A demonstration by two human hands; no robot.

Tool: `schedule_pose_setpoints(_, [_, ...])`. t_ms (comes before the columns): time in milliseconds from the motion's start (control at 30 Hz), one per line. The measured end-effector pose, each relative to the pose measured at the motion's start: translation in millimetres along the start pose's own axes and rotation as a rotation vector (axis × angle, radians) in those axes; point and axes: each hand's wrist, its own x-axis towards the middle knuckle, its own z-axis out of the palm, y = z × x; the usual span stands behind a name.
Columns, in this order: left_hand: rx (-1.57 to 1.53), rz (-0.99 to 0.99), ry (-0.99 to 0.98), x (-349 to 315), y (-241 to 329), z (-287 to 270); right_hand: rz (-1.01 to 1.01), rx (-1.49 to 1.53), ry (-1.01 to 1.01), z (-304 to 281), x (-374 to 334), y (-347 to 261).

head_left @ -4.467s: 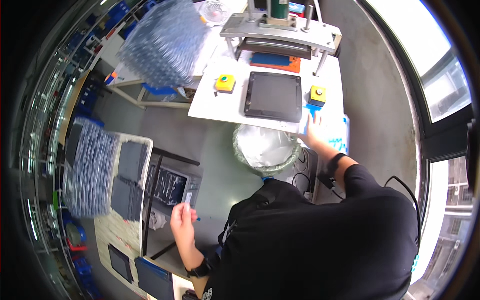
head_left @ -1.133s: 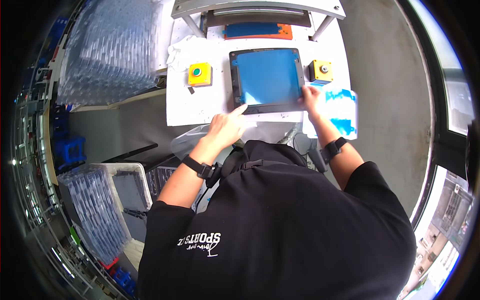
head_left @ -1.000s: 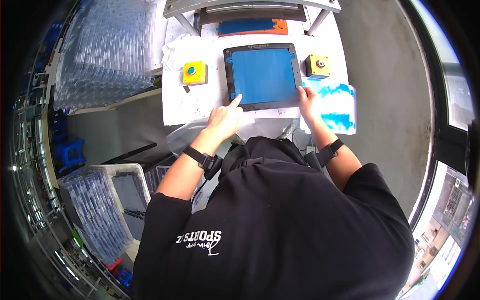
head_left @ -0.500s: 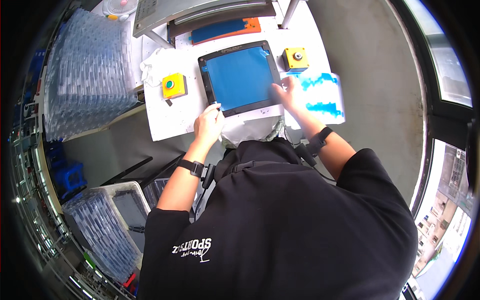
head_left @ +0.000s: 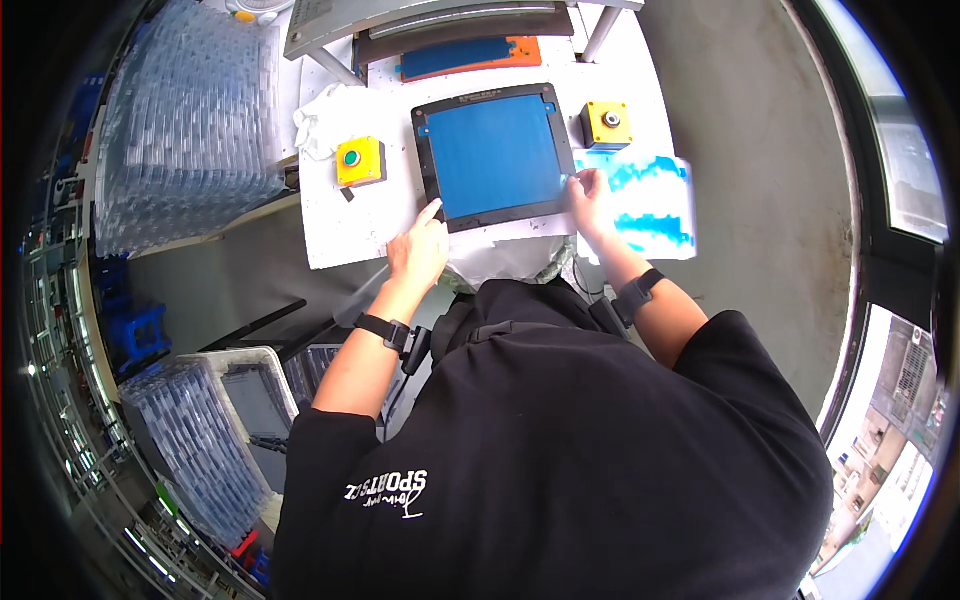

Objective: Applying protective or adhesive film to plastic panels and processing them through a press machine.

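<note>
Fingers of the left hand (head_left: 418, 250) sit at the lower left corner of the black plate (head_left: 510, 215), index stretched out; from my end I cannot tell whether they grip anything. Next I see the blue sheet (head_left: 498, 155) lying inside the plate's border, the plate flat on the white table (head_left: 330, 230). At its lower right corner the right hand (head_left: 592, 208) has thumb and forefinger narrowed; whether they pinch the sheet, I cannot tell. Farther right I have a yellow button box (head_left: 607, 125) and a blue-and-white sheet (head_left: 650, 205).
</note>
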Motion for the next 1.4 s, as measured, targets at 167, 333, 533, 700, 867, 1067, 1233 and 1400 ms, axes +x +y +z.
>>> schedule_pose_setpoints(167, [-0.106,0.015,0.122,-6.6,3.0,-3.0,0.259,0.068,-0.25,-14.5,12.9,-6.6])
schedule_pose_setpoints(333, [-0.564,-0.072,0.063,-67.2,-25.7,28.1,0.034,-0.009,-0.314,-29.7,14.4,12.0])
schedule_pose_setpoints(533, [-0.939,-0.676,0.019,-81.1,-10.9,158.6,-0.205,-0.136,-0.367,-93.1,-34.9,-3.8])
schedule_pose_setpoints(700, [-1.63,-1.393,0.282,-5.4,-7.0,256.5,-0.386,-0.306,-0.528,-121.8,-47.7,-11.8])
schedule_pose_setpoints(867, [-1.698,-1.061,0.294,0.9,-50.5,358.0,-0.29,-0.341,-0.534,-120.5,-55.7,-1.8])
schedule_pose_setpoints(1067, [-0.521,-0.513,-0.283,-156.0,-26.9,402.2,-0.356,-0.272,-0.556,-119.2,-52.6,-39.7])
schedule_pose_setpoints(1233, [-0.605,-0.572,-0.334,-132.4,-62.4,237.5,-0.554,-0.044,-0.432,-88.1,-20.9,-47.1])
schedule_pose_setpoints(1400, [-0.634,-0.885,0.009,-193.9,-54.7,88.0,-0.66,0.257,-0.525,-54.7,-2.7,-137.3])
